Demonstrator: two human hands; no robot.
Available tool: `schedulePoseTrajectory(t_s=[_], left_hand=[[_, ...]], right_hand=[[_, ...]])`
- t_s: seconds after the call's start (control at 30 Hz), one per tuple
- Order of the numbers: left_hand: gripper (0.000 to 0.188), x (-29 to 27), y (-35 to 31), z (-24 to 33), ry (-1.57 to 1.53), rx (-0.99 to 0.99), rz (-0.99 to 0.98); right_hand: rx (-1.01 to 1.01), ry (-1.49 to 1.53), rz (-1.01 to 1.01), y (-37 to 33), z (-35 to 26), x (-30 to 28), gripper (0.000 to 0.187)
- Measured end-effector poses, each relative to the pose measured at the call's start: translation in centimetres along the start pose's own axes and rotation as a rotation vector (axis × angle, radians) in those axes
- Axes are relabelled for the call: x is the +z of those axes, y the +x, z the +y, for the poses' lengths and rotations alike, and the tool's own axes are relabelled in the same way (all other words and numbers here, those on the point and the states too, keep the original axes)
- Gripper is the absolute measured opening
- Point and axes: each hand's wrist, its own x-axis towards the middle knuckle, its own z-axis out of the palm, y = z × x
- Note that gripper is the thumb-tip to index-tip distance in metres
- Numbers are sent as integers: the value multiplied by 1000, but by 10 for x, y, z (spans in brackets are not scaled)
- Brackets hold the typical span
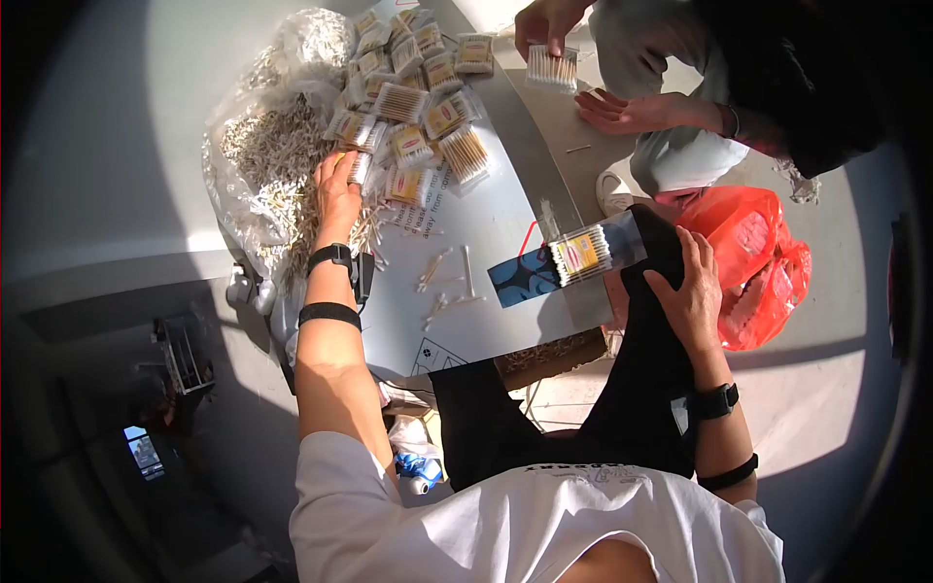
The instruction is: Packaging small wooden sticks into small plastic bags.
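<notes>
My left hand (337, 199) reaches to the near left edge of a pile of packs, its fingers closed over the end of a small clear pack of cotton swabs (359, 168). Part of that pack is hidden under the fingers. Several similar packs with yellow labels (411, 146) lie heaped beyond it. My right hand (692, 296) rests on my right knee, empty, with its fingers spread. Left of that hand, a filled pack of cotton swabs (581, 253) in a clear wrapper lies on a blue-patterned strip (523, 280) at the table's right edge.
Loose cotton swabs (267, 146) fill a big clear plastic bag along the left side. A few stray swabs (452, 291) lie on the grey table (408, 330). Across from me, another person's hand (549, 24) holds a pack. A red plastic bag (748, 262) stands at right.
</notes>
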Motion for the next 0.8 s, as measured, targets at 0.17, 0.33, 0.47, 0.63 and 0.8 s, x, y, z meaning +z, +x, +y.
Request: schedulePoseTrajectory(t_s=[0.17,0.33,0.47,0.63,0.8], left_hand=[[56,-4,16,-8,-150,108,224],[47,-16,-7,15,-490,86,356],[35,-48,-30,54,-804,-28,384],[34,-77,-47,107,-1157,-16,374],[22,-75,-64,128,-1330,-88,295]], right_hand=[[-43,-5,36,18,-5,2,73],[-24,-18,12,8,-5,4,72],[-18,-31,12,0,-3,4,71],[-14,-23,30,-1,4,6,71],[-37,-15,59,-1,2,10,70]])
